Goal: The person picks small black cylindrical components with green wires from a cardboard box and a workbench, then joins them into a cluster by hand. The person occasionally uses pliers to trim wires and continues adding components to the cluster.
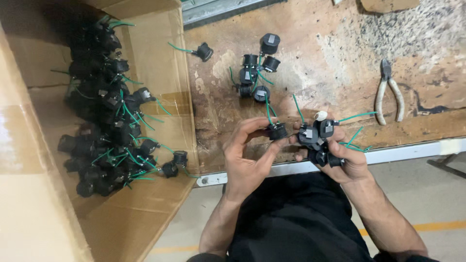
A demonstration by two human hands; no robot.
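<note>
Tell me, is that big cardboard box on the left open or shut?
Open. The cardboard box has its flaps folded out, and a pile of black parts with green wires lies exposed inside it.

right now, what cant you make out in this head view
- How many black parts the right hand holds: its fingers cover some.
- Inner side of the single black part in the left hand: fingertips cover it.
- Bottom of the pile of black parts with green wires in the cardboard box: dark, stacked on itself.
- Jaws of the pliers on the workbench: too small.
- Brown object at the top edge: cut off.
</note>
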